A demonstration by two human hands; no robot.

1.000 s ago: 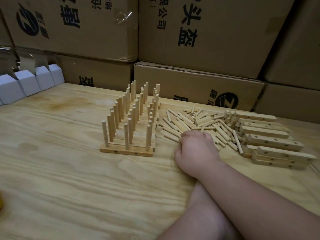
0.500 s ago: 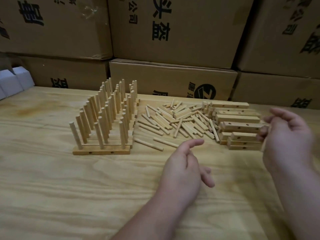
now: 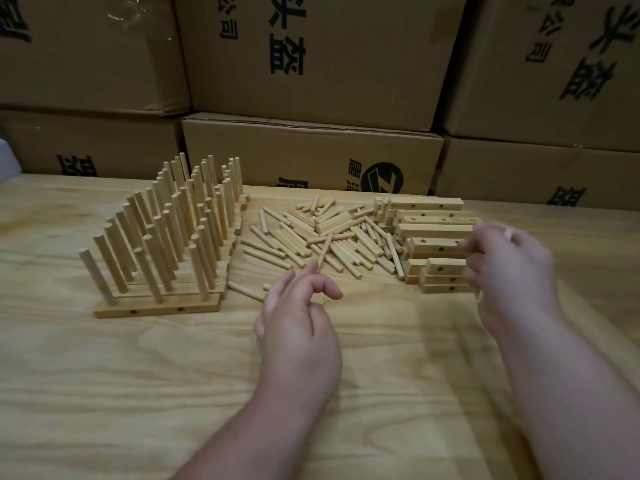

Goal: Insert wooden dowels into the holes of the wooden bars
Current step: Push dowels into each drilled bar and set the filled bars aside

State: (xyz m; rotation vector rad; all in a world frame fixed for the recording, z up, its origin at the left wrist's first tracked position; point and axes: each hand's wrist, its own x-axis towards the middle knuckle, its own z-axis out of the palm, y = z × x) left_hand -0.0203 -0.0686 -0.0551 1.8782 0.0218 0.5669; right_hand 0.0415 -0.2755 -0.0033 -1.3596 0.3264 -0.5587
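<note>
Several finished bars with upright dowels (image 3: 166,237) stand in rows at the left of the table. A pile of loose dowels (image 3: 304,237) lies in the middle, and a stack of bare wooden bars (image 3: 433,230) with holes lies to its right. My left hand (image 3: 298,327) hovers at the near edge of the pile, fingers loosely curled and holding nothing, its index tip close to one dowel's end. My right hand (image 3: 509,271) is curled around a few dowels whose pale ends stick out of the fist. Its fingertips are at the right end of the bar stack.
The plywood table (image 3: 138,393) stretches toward me. Stacked cardboard boxes (image 3: 311,150) form a wall right behind the bars and dowels. A white object (image 3: 5,157) shows at the far left edge.
My right hand left the dowel pile with dowels in it and moved right to the bar stack. My left hand came forward to the pile's near edge. The view shifted right.
</note>
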